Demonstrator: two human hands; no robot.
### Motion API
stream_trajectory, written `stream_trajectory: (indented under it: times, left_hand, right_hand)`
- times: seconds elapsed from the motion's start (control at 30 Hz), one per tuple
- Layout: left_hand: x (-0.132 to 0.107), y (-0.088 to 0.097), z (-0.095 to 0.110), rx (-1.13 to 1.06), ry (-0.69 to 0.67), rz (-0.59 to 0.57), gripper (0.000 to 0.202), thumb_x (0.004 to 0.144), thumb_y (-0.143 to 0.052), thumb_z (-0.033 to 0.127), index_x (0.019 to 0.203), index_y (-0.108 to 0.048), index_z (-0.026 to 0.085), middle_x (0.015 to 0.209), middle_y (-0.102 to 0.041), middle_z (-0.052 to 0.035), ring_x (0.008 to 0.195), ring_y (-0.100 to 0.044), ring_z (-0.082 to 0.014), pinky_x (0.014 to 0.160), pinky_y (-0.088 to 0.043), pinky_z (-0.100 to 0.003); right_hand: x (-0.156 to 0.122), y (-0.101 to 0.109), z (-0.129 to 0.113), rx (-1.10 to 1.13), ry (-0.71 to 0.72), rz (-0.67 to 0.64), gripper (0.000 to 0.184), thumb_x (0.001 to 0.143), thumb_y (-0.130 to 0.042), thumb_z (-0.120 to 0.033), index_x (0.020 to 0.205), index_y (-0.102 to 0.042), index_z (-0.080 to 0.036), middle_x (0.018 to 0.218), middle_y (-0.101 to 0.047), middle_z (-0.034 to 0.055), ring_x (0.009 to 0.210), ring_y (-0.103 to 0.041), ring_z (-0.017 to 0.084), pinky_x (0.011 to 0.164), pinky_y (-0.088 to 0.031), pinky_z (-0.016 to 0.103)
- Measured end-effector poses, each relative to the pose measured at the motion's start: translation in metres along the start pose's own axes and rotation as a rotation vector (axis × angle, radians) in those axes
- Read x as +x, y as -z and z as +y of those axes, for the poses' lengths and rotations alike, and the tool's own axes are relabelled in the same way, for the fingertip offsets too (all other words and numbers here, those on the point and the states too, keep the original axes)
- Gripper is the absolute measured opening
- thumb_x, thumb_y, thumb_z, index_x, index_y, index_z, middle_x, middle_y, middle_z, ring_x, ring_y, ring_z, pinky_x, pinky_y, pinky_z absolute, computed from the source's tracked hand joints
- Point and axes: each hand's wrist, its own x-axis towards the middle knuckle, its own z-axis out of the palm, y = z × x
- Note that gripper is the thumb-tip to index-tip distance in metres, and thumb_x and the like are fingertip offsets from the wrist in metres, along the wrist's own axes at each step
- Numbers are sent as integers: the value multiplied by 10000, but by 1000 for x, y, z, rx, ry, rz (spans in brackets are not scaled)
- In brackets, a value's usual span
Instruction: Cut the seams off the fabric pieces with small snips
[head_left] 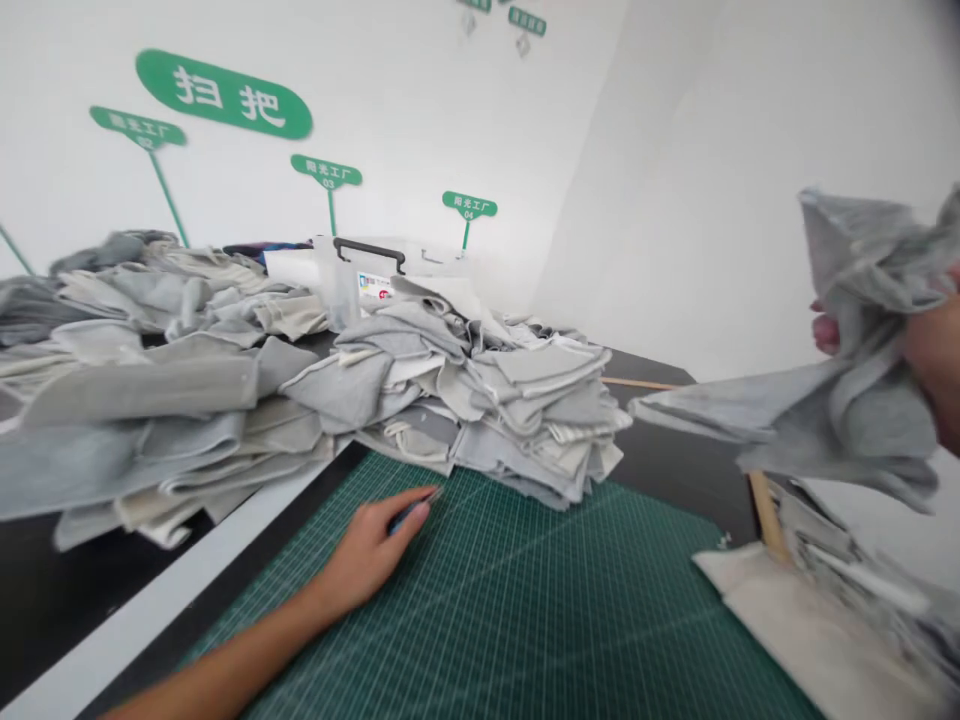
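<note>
White walls with green signs (223,94) rise behind a dark worktable (660,460), where heaped grey fabric pieces (480,400) lie against a translucent plastic box (367,262) with a black handle. The heaps sit back from a green cutting mat (510,610), so its gridded face stays uncovered under the left hand (367,550). That hand rests on the mat, curled shut around a slim dark-blue pen-like tool (411,511), whose long axis points up and right toward the heaps; its tip is too small to make out. The right hand (930,350), partly cut off by the frame's edge, is closed in a fist on a crumpled grey cloth (847,360), raised off the mat. The cloth's long tail points left toward the heaps, roughly level. A cream cloth (810,630) and a wooden strip (766,515) lie at lower right.
</note>
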Motion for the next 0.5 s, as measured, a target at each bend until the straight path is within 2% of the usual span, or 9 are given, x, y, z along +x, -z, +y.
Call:
stream_trajectory:
  times: [0.1,0.2,0.27,0.37,0.5]
  left_hand:
    - [-4,1,9,47,-98,9,408,955,-495,446,1240,-581,166,1266,-610,-89,1161,-577,-252,1035,-417,-503]
    - [-10,2,19,91,-185,-68,356,945,-532,393,1208,-573,156,1231,-591,-86,1102,-587,-250,951,-486,-474]
    - [-14,3,27,122,-251,-139,335,939,-549,372,1193,-573,154,1209,-592,-88,1066,-597,-234,915,-508,-454]
    - [-20,4,41,172,-362,-257,313,930,-567,360,1164,-582,153,1174,-604,-84,1018,-611,-217,877,-527,-429]
    - [-19,1,59,196,-490,-366,292,929,-570,362,1137,-595,159,1141,-617,-79,976,-619,-198,855,-535,-407]
  right_hand:
    - [-85,26,-4,269,-115,-83,121,788,-592,-290,770,-642,-181,624,-584,50,477,-507,116,427,-382,266]
    - [-161,35,-8,283,-135,-317,156,757,-493,-230,703,-627,-174,493,-526,4,391,-415,112,380,-289,239]
    - [-201,34,-14,283,-97,-409,149,711,-496,-209,667,-633,-168,494,-543,-4,434,-444,118,422,-319,231]
    - [-237,27,-21,292,-28,-447,197,703,-458,-237,646,-632,-165,508,-552,-10,485,-475,132,474,-350,229]
    - [-254,14,-18,284,14,-435,242,720,-427,-251,713,-651,-160,568,-600,0,538,-507,154,528,-367,241]
